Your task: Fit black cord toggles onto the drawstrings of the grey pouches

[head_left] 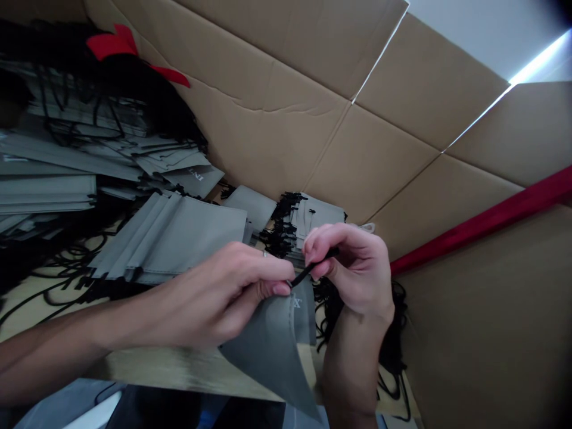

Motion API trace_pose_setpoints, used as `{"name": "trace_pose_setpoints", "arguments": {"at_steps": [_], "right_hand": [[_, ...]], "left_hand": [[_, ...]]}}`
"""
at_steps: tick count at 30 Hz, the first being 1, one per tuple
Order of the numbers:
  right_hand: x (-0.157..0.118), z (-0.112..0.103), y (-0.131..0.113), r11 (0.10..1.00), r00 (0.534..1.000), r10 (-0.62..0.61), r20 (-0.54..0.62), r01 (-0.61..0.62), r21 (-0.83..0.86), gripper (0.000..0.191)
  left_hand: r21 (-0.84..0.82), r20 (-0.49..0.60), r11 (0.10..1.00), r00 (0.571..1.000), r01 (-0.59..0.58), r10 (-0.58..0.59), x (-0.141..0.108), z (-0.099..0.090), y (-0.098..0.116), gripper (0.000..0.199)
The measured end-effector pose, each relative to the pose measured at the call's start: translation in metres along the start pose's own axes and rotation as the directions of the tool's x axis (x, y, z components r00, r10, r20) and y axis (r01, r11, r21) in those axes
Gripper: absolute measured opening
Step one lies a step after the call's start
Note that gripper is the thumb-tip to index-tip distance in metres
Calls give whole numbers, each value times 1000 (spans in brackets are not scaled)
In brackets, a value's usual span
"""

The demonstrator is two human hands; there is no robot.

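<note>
My left hand (241, 289) pinches the top corner of a grey pouch (272, 342), which hangs down below it with a stitched edge and part of a pale printed letter. A black cord (306, 273) runs from that corner up to my right hand (351, 262), whose thumb and fingers are closed on it. The cord is stretched between both hands. Just behind my right hand is a stack of grey pouches (324, 211) with black cord ends bunched at its side. More grey pouches (192, 232) lie in a fanned row beyond my left forearm.
High piles of grey pouches (49, 190) and black cords fill the left side. Red strips (111, 46) lie on top there. Cardboard walls (268, 77) close off the back and right. A dark red band (482, 217) runs along the right. Loose black cords (393, 333) hang near my right wrist.
</note>
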State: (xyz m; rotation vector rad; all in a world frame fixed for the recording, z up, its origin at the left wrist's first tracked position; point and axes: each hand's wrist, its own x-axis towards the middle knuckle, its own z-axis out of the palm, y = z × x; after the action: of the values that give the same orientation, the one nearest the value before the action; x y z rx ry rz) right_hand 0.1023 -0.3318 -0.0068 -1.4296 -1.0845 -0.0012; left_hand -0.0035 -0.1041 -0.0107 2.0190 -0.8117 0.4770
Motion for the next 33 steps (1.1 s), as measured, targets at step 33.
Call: {"name": "trace_pose_setpoints", "arguments": {"at_steps": [33], "right_hand": [[-6, 10, -23, 976, 975, 133, -176, -159, -146, 14]], "left_hand": [[139, 29, 965, 974, 220, -226, 1, 2, -6, 38]]}}
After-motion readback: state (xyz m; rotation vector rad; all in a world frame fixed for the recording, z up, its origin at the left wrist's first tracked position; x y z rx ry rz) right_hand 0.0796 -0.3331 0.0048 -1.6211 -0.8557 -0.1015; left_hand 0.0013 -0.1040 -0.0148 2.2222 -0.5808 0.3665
